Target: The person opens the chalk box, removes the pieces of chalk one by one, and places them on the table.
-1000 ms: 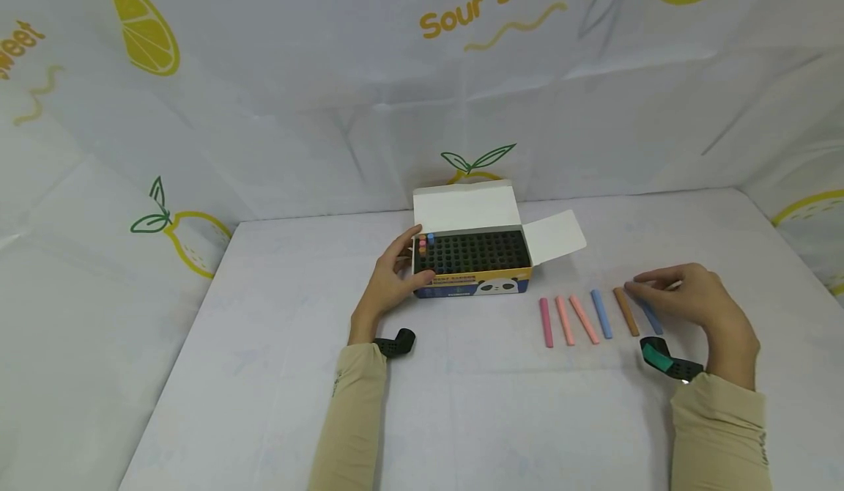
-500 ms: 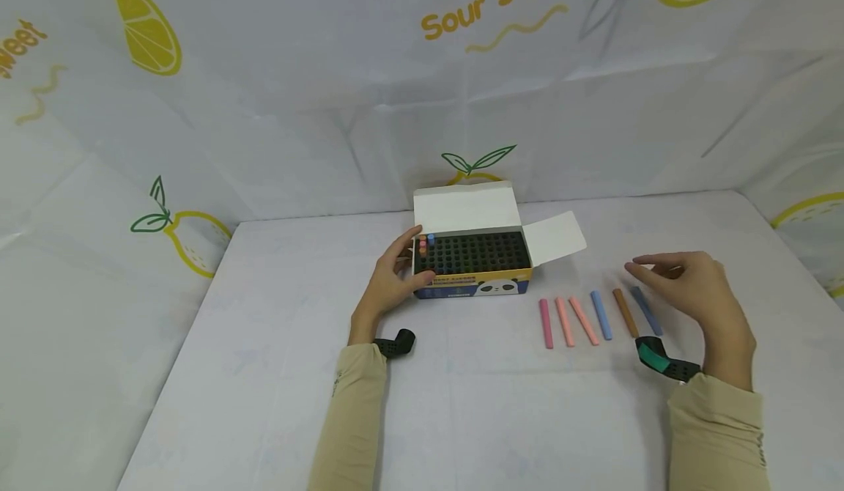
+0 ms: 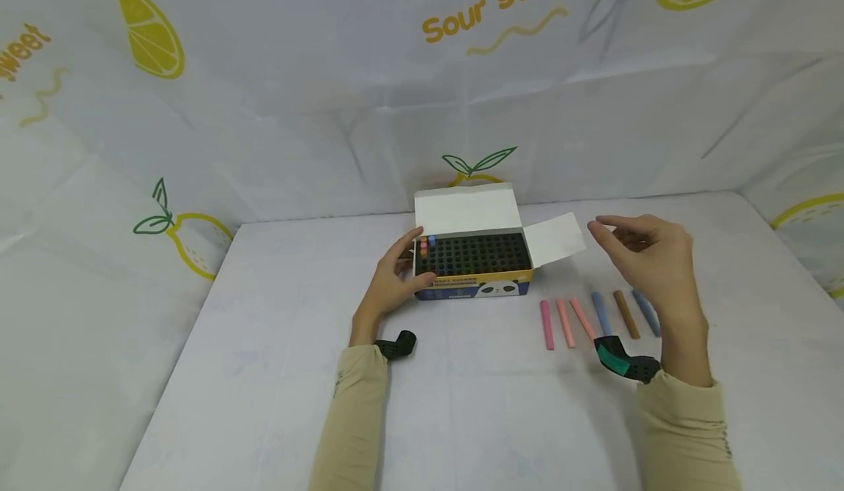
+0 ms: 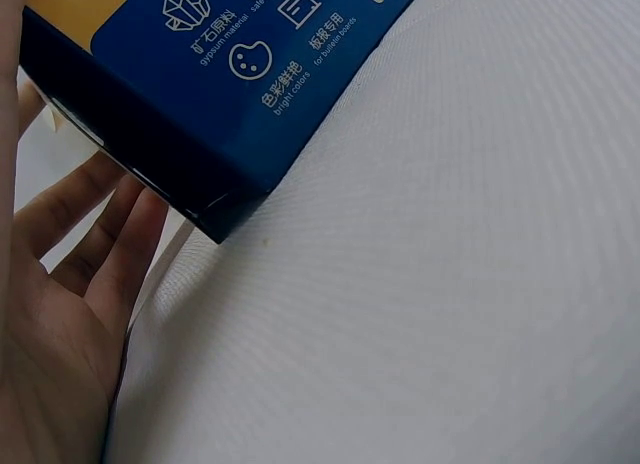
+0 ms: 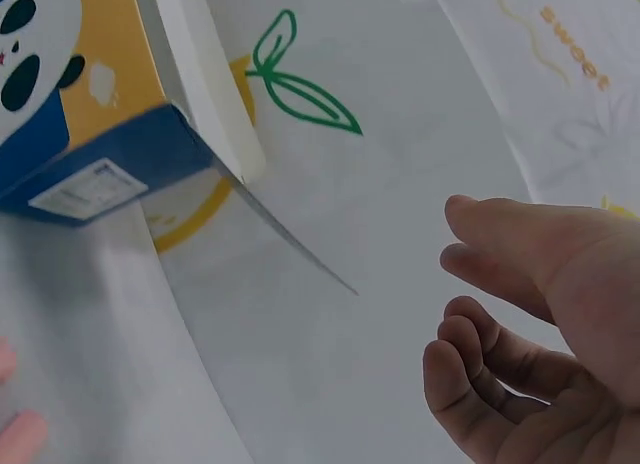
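My left hand (image 3: 389, 280) grips the left end of an open chalk box (image 3: 491, 286), thumb at its front and fingers behind the left side. In the left wrist view the fingers (image 4: 90, 224) lie along the box's blue end (image 4: 190, 114). My right hand (image 3: 649, 256) hovers near the box's side flap (image 3: 554, 240), thumb and index finger apart with nothing seen between them in the right wrist view. Below it lie several chalk sticks: magenta (image 3: 547, 325), pink (image 3: 565, 322), light blue (image 3: 601, 313), brown (image 3: 626, 314) and darker blue (image 3: 646, 312).
The box's black holed insert (image 3: 478, 253) has a few orange, pink and blue chalks at its left end. Its white lid (image 3: 467, 207) stands up at the back. Behind the white-covered table (image 3: 264, 374) hangs a lemon-print cloth (image 3: 297, 110).
My right hand has left the darker blue chalk, which stays on the table, and has risen and moved left toward the box flap. The left hand has kept its place.
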`<state>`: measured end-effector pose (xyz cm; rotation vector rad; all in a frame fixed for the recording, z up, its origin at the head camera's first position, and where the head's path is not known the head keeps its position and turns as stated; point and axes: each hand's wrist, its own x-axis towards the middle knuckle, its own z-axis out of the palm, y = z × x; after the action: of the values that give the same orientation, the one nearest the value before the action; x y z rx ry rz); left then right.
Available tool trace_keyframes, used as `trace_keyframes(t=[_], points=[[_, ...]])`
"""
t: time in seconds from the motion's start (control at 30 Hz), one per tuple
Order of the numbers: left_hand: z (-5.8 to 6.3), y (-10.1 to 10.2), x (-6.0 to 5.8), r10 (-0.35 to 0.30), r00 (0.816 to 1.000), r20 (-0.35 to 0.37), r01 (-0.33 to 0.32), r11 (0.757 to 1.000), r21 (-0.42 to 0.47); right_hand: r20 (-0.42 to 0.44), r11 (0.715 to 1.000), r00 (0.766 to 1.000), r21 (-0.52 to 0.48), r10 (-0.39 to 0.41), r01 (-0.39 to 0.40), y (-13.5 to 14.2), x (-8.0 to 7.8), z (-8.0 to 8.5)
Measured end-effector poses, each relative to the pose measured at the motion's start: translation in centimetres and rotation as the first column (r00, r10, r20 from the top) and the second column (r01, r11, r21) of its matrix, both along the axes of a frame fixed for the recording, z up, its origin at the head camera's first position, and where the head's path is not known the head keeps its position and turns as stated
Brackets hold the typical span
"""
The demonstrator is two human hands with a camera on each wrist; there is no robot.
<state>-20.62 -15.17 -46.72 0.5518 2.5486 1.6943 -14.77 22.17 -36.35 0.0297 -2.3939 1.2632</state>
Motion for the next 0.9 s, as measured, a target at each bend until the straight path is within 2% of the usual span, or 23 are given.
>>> trace_keyframes(t=[0.43, 0.7, 0.9], points=[[0.1, -0.1, 0.1, -0.011, 1.0, -0.015, 0.011, 1.0, 0.016, -0.045, 0.981, 0.981, 0.047, 0.189, -0.187, -7.7, -1.2, 0.2], [0.1, -0.1, 0.0, -0.009, 1.0, -0.002, 0.009, 0.999, 0.032, -0.007, 0.936, 0.936, -0.015, 0.352, -0.352, -11.8, -2.8, -1.1], [-0.1, -0.1, -0.1, -0.015, 1.0, 0.005, 0.015, 0.999, 0.048, 0.062, 0.918, 0.917, 0.022, 0.393, -0.395, -14.4, -4.3, -2.1]])
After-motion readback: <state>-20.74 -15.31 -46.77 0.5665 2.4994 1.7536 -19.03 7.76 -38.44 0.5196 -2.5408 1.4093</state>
